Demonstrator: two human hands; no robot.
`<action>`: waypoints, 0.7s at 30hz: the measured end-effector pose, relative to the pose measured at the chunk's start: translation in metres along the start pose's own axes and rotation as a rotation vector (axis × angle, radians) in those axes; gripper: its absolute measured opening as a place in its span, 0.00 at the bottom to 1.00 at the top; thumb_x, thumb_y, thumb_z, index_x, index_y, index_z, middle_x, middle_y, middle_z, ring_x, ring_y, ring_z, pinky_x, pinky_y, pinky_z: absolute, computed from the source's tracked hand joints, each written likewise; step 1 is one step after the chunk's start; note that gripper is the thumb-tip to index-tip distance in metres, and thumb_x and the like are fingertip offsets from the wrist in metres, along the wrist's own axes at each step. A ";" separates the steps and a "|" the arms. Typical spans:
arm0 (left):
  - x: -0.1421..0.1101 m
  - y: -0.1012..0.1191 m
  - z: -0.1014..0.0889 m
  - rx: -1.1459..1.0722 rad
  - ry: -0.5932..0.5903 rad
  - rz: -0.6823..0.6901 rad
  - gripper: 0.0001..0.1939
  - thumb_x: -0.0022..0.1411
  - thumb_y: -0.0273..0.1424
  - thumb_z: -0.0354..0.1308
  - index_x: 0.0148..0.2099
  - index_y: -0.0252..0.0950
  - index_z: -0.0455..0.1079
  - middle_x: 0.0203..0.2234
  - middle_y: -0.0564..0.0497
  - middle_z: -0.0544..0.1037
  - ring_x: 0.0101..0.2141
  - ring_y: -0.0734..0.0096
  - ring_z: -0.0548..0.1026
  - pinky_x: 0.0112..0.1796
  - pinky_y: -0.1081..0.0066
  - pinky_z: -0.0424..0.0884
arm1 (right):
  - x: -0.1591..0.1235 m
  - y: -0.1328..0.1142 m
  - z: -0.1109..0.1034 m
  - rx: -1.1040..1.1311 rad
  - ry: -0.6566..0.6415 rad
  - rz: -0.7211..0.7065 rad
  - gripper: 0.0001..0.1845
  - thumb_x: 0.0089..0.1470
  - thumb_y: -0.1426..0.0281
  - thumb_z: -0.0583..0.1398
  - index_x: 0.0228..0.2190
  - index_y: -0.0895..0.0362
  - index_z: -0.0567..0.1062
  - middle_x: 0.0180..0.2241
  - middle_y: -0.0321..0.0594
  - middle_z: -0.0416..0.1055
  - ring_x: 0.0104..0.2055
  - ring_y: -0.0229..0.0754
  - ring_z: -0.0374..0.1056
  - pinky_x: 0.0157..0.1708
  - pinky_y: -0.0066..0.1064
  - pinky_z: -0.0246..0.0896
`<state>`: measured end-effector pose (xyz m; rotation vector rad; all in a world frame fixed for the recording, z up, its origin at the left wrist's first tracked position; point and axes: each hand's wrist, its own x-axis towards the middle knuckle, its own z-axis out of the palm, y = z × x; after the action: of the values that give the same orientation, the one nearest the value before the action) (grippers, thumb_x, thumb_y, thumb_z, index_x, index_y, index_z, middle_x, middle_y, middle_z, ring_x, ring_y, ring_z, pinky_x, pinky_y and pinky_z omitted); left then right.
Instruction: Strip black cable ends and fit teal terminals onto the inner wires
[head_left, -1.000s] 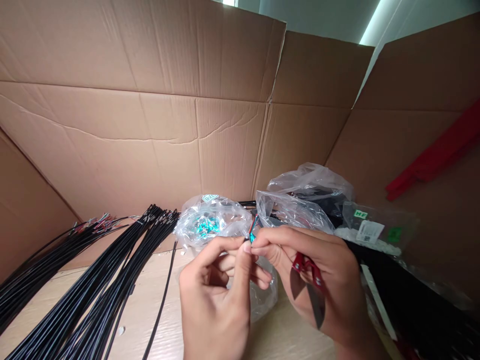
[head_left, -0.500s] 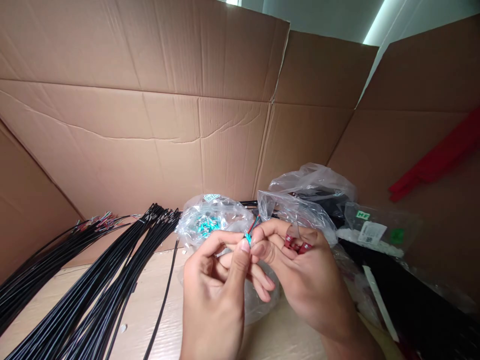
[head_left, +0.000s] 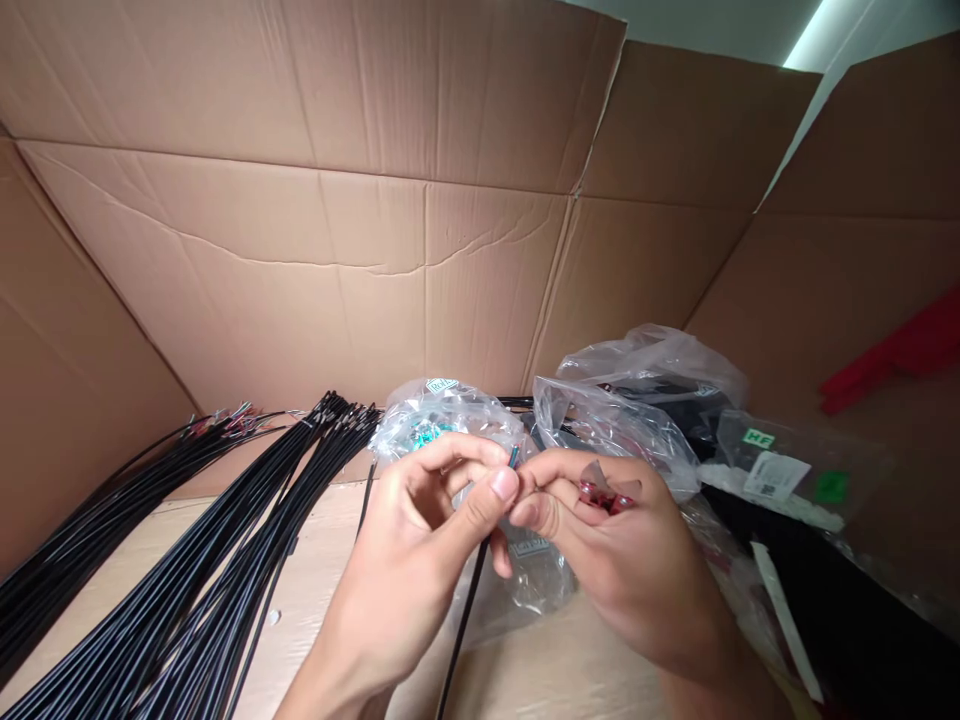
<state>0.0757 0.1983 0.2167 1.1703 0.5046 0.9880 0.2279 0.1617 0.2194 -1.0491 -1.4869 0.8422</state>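
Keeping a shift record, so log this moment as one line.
left hand: pinches black cable near its end | right hand: holds red-handled snips | nearby: black cable bundles, clear plastic bag

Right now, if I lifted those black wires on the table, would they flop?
The black wires seem springy: the single one below the left hand runs straight. Long and thin, they would likely still droop. No tie shows, so they may slide apart.
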 end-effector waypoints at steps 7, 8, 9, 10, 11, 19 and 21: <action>0.002 -0.001 -0.003 -0.050 -0.021 0.017 0.10 0.69 0.32 0.62 0.34 0.32 0.75 0.26 0.52 0.74 0.23 0.80 0.68 0.27 0.78 0.67 | -0.001 0.002 0.006 0.096 -0.001 -0.001 0.10 0.60 0.75 0.63 0.27 0.55 0.80 0.24 0.35 0.78 0.27 0.40 0.75 0.33 0.31 0.72; 0.002 -0.001 -0.003 -0.068 -0.014 0.021 0.11 0.68 0.31 0.62 0.33 0.32 0.75 0.25 0.53 0.73 0.22 0.80 0.68 0.27 0.78 0.67 | -0.001 0.002 0.007 0.110 0.008 -0.011 0.10 0.59 0.76 0.62 0.28 0.55 0.80 0.23 0.34 0.78 0.27 0.39 0.75 0.33 0.30 0.72; 0.002 -0.002 -0.003 -0.097 -0.002 0.023 0.10 0.68 0.30 0.62 0.33 0.32 0.75 0.25 0.53 0.74 0.22 0.80 0.69 0.27 0.78 0.67 | -0.001 0.002 0.009 0.115 0.018 -0.023 0.10 0.59 0.77 0.62 0.28 0.55 0.80 0.23 0.33 0.78 0.26 0.38 0.74 0.32 0.29 0.72; 0.003 -0.002 -0.002 -0.134 0.016 0.023 0.09 0.67 0.29 0.63 0.33 0.32 0.75 0.25 0.53 0.74 0.22 0.80 0.69 0.26 0.78 0.67 | -0.001 0.001 0.011 0.108 0.028 -0.034 0.11 0.59 0.78 0.61 0.27 0.55 0.79 0.23 0.33 0.78 0.26 0.37 0.74 0.32 0.28 0.71; 0.003 -0.002 -0.001 -0.181 0.036 0.026 0.09 0.66 0.29 0.64 0.32 0.32 0.75 0.25 0.53 0.74 0.22 0.80 0.69 0.25 0.79 0.67 | -0.001 0.001 0.013 0.093 0.038 -0.042 0.12 0.59 0.79 0.61 0.26 0.56 0.79 0.23 0.33 0.77 0.26 0.36 0.73 0.32 0.26 0.70; 0.003 -0.003 0.005 -0.437 0.209 -0.068 0.08 0.54 0.26 0.72 0.27 0.33 0.75 0.19 0.54 0.69 0.18 0.83 0.59 0.16 0.85 0.54 | -0.004 -0.002 0.024 -0.008 0.049 0.010 0.14 0.61 0.77 0.60 0.24 0.56 0.77 0.27 0.34 0.79 0.30 0.35 0.74 0.33 0.21 0.67; 0.003 -0.005 0.004 -0.442 0.225 -0.094 0.08 0.54 0.27 0.72 0.28 0.33 0.76 0.19 0.54 0.69 0.18 0.83 0.58 0.16 0.85 0.53 | -0.003 -0.003 0.023 -0.039 0.055 -0.004 0.15 0.61 0.77 0.60 0.23 0.56 0.76 0.25 0.33 0.78 0.28 0.34 0.73 0.30 0.20 0.65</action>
<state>0.0821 0.1986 0.2142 0.6401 0.4830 1.0885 0.2044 0.1581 0.2168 -1.0892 -1.4636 0.7780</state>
